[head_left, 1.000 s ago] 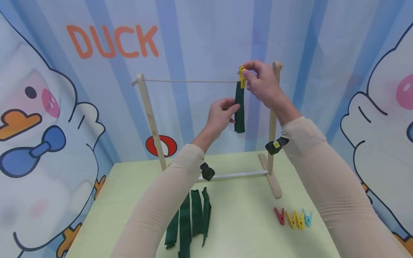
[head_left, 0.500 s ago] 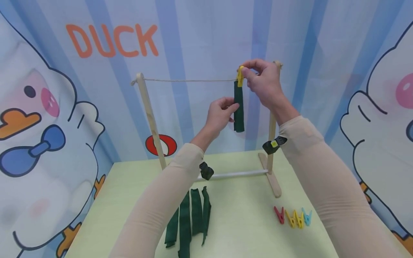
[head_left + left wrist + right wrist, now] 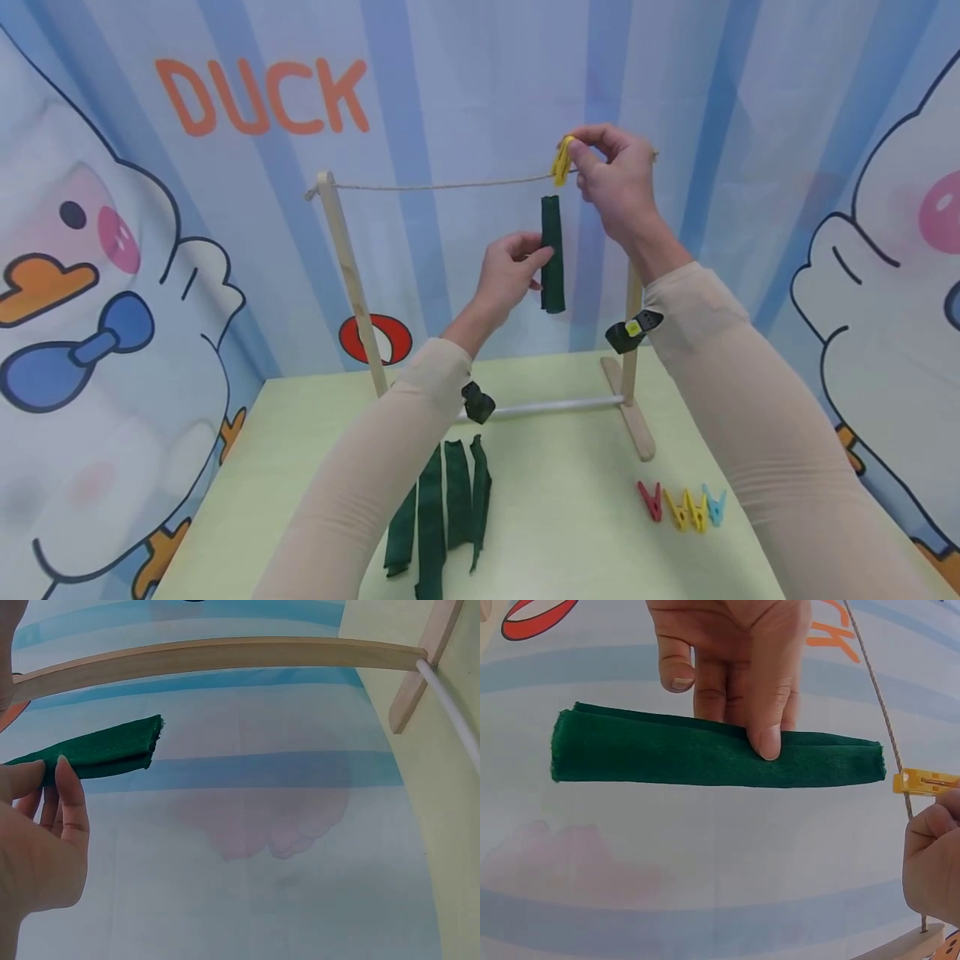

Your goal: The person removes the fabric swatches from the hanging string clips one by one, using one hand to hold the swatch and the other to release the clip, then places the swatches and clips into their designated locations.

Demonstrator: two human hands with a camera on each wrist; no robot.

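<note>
My left hand [image 3: 506,271] pinches a folded dark green cloth strip [image 3: 552,287] near its middle, thumb in front. The strip hangs upright, its upper end just below the rope [image 3: 442,187]. My right hand [image 3: 618,179] grips a yellow clothespin [image 3: 562,162] by its handle ends, and the clothespin's tip is at the rope. In the right wrist view a small gap parts the strip [image 3: 667,754] from the clothespin [image 3: 926,782], which overlaps the rope [image 3: 877,690]. The left wrist view shows thumb and fingers on the strip [image 3: 120,742], its frayed lower end free.
The rope runs between two wooden posts [image 3: 347,267], joined low down by a white rod [image 3: 562,407]. Several green strips [image 3: 431,517] lie on the table [image 3: 555,533] at front left. A red clothespin [image 3: 651,502], two yellow ones [image 3: 688,510] and a blue one [image 3: 715,506] lie front right.
The yellow clothespin has come up off the green strip in my right hand, pulling the rope up slightly. The strip, still in my left hand, has dropped a little below the rope.
</note>
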